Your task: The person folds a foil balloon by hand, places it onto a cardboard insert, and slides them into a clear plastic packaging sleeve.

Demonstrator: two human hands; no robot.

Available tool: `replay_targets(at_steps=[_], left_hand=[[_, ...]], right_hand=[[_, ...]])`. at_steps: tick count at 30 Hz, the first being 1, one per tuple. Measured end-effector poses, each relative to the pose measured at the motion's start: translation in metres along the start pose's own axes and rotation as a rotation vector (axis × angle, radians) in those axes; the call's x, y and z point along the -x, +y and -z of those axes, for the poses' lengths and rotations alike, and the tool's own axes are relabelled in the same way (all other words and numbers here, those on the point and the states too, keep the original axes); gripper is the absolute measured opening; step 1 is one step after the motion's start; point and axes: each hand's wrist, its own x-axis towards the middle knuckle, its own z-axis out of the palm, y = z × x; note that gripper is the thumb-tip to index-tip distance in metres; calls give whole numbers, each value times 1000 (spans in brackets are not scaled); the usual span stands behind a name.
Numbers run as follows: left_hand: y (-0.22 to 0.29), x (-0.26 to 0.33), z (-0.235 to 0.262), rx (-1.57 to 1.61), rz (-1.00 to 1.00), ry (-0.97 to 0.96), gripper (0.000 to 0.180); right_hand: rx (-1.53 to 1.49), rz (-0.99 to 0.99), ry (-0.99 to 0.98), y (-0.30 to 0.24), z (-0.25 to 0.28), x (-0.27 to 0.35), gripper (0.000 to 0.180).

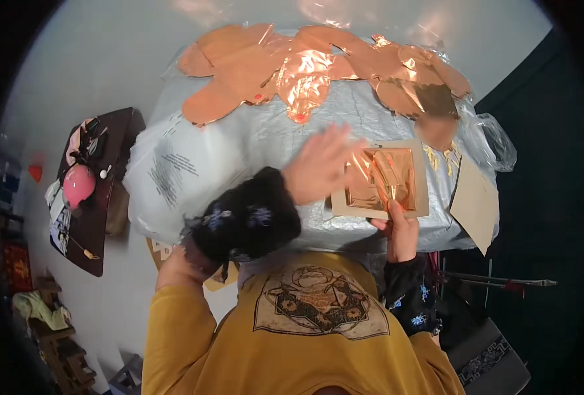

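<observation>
My right hand (402,234) grips the near edge of a square tan card (421,205). Its thumb lies on a folded copper foil balloon (394,172) that rests on the card, and the other fingers are under it. Smeared by motion, my left hand (321,164) hovers at the card's left side with fingers stretched out and nothing seen in it. Flat copper foil balloons (239,62) lie spread along the far side of the plastic-wrapped surface (272,131) in front of me.
Clear plastic bags (173,171) cover the left part of the surface. A loose cardboard sheet (474,204) and small gold pieces (442,161) are at the right. Off to the left stands a dark table (111,224) with a pink balloon (79,185).
</observation>
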Motion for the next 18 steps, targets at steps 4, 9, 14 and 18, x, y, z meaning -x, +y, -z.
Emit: replay_targets(at_steps=[4, 9, 14, 18], left_hand=[[-23, 64, 82, -376, 336, 326, 49], [-49, 164, 91, -935, 898, 297, 51], [-37, 171, 79, -860, 914, 468, 43], [-34, 172, 92, -828, 916, 493, 35]], right_hand=[[-30, 69, -32, 5, -2, 0, 36], [60, 137, -57, 13, 15, -2, 32], [-14, 87, -45, 18, 19, -4, 34], [-28, 83, -39, 13, 15, -2, 34]])
